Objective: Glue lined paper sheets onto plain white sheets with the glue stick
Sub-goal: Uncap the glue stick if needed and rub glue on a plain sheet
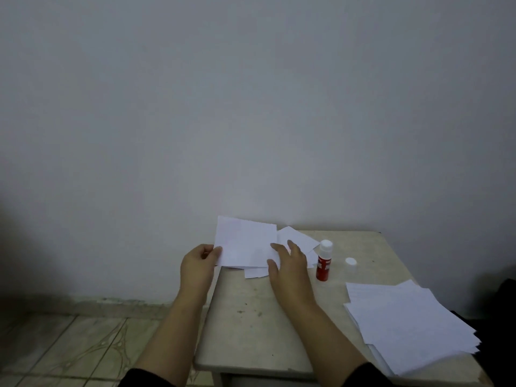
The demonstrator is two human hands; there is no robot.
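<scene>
Near edge, R side of desk: loose stack of sheets, faint ruling on the top ones, untouched, well apart from both hands. Mid-desk: R hand lies flat, fingers straight, pressing the near-R corner of the top sheet. L hand, off the desk's L edge, pinches that sheet's L edge betw. thumb and fingers. Sheet sits on a small pile at the far L corner, overhanging the edge; lined or plain, cannot tell. Glue stick stands upright, uncapped, just R of the R hand, so R hand is nearer; its cap lies beyond, to the R. Likely step: pressing/aligning a glued pair.
</scene>
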